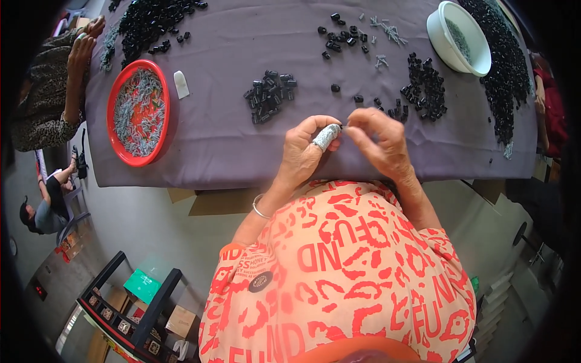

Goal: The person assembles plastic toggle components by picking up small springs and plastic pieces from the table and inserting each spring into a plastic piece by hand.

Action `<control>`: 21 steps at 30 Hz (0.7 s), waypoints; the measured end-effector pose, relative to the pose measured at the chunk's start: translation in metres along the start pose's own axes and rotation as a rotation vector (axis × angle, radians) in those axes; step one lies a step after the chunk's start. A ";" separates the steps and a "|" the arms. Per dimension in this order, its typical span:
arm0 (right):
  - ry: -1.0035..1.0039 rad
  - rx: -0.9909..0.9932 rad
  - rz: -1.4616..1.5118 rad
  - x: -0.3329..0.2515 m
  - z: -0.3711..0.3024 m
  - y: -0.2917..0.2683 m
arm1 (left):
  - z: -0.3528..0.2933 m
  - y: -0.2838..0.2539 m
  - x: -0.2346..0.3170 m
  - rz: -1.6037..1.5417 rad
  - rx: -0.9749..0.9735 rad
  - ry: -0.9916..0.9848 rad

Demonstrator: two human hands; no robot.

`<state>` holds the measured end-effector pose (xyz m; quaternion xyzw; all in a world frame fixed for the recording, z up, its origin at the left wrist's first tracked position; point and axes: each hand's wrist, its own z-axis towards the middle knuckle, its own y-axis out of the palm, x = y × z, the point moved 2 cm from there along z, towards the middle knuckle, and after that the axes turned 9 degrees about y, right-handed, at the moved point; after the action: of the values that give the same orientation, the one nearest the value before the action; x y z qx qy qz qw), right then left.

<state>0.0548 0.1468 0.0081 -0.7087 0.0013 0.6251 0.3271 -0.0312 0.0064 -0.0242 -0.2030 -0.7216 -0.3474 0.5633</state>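
Note:
Near the table's front edge, my left hand (pixel 301 150) is closed in a pinch, with a grey-white wrap (pixel 327 137) around one digit. At its fingertips shows the dark tip of a small black piece (pixel 341 126), mostly hidden. My right hand (pixel 387 145) meets it from the right, thumb and finger drawn together; whatever they grip is too small to make out. Just beyond my hands lie a heap of short black cylindrical parts (pixel 269 97) and, to the right, another black heap (pixel 426 91). Farther back are loose black parts (pixel 348 37) and thin grey pins (pixel 390 31).
A red basin (pixel 111 115) of grey pins stands left, beside a white finger-shaped piece (pixel 181 85). At back right is a white bowl (pixel 437 37). Large black piles (pixel 499 78) line the right edge. Another person's hands (pixel 78 57) are at the left.

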 end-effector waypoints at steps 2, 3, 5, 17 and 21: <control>-0.095 0.117 -0.039 0.003 0.009 -0.008 | 0.001 -0.003 -0.001 -0.062 0.019 -0.010; -0.168 0.175 -0.203 0.007 0.014 -0.014 | 0.002 -0.003 -0.002 -0.124 0.029 -0.023; -0.252 0.224 -0.480 0.013 0.025 -0.016 | 0.002 -0.005 -0.003 -0.135 0.024 -0.018; 0.088 0.025 0.023 0.018 0.025 -0.016 | 0.003 -0.006 -0.003 -0.150 0.034 0.014; 0.209 -0.071 0.641 0.007 0.011 -0.007 | 0.002 -0.007 -0.002 -0.175 0.065 0.017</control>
<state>0.0498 0.1605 0.0047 -0.7435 0.2358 0.6197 0.0873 -0.0363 0.0035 -0.0284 -0.1178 -0.7429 -0.3733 0.5431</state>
